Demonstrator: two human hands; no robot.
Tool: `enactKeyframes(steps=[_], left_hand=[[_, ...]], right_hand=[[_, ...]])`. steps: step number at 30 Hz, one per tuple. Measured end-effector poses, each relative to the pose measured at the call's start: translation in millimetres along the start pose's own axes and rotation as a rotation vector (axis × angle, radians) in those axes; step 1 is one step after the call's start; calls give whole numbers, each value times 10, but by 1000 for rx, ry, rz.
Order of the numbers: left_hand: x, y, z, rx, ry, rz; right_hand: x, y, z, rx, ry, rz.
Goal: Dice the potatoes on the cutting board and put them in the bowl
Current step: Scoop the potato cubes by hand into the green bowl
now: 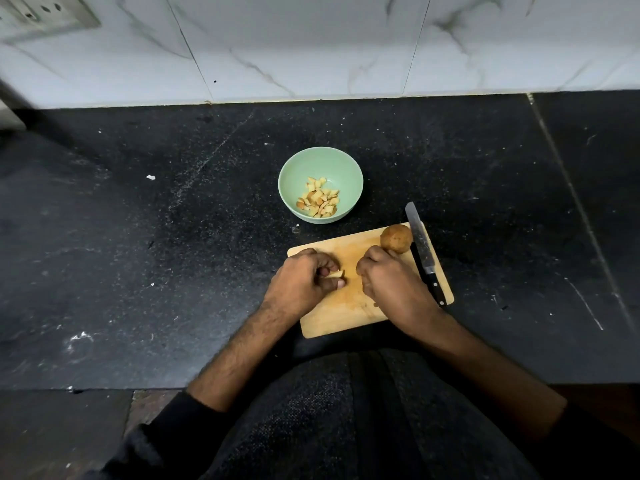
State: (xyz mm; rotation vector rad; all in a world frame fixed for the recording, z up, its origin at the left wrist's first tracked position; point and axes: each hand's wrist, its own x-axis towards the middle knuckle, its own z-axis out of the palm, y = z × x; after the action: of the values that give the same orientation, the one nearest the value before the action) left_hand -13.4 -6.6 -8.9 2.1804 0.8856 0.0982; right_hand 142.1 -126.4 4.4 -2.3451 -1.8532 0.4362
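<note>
Pinching potato pieces (336, 274) over the cutting board (349, 306), our left hand (304, 280) curls its fingers; our right hand (388, 282) curls too, contents hidden. A whole potato (396, 238) sits at the board's far edge beside the knife (423, 252), whose tip points away; the bowl (320, 189) lies beyond on open counter (173, 237).

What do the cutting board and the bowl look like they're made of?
Cutting board: pale wood or bamboo, matte, going by the warm tan tone and faint grain. Bowl: mint green, smooth with a soft sheen; it could be plastic, melamine or glazed ceramic, I cannot tell which.
</note>
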Motion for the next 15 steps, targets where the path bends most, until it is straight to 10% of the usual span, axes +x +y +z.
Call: enactKeyframes(steps=[7,15], left_hand=[[-1,24,-9,-27,17,15],[15,73,-22,-54,59,37]], right_hand=[[136,-155,5,8,20,165],[287,-51,-479,693,70,304]])
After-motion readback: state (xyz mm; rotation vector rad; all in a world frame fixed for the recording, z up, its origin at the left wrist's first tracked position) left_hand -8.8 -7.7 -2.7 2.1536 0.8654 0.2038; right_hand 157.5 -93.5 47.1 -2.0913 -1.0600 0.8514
